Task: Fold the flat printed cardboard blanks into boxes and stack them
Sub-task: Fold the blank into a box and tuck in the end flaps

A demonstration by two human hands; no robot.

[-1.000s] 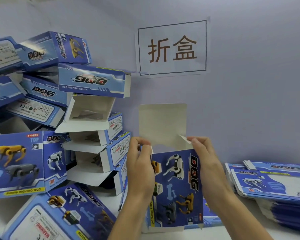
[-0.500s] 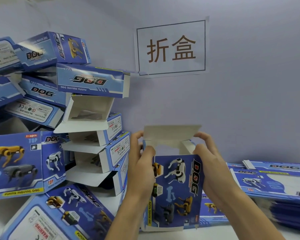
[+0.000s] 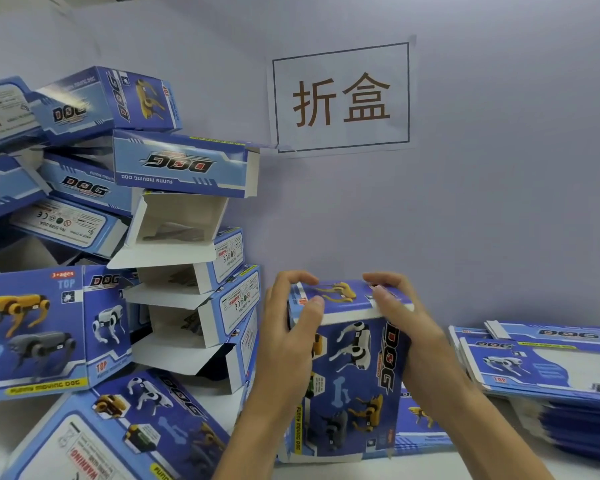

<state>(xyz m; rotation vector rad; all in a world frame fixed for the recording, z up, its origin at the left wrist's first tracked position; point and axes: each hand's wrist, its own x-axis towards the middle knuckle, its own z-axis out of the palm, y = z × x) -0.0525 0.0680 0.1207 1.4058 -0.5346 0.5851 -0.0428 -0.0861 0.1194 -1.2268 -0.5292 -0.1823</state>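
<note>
I have both hands on the upright box (image 3: 354, 372), which stands on the white table (image 3: 430, 469) in the middle of my view, its blue front printed with robot dogs and the word DOG running down the right edge. My left hand (image 3: 288, 337) wraps the box's upper left corner, fingers curled over the top flap (image 3: 333, 294) and thumb (image 3: 310, 311) lying on the front edge of that flap. My right hand (image 3: 406, 323) grips the upper right corner the same way, fingers hooked over the flap and palm against the box's side. The flap lies down over the opening, a white strip of its edge showing along the front. To my left, a loose pile of folded boxes (image 3: 184, 168) climbs against the wall (image 3: 499, 202), some lying on their sides with their open ends and white insides facing me, others closed and tilted. To my right, the stack of flat blanks (image 3: 548, 365) sits on the table near the box but apart from it, and another blank (image 3: 423, 427) lies flat just behind the box's base. A paper sign (image 3: 342, 98) with two brown characters is taped to the wall above.
</note>
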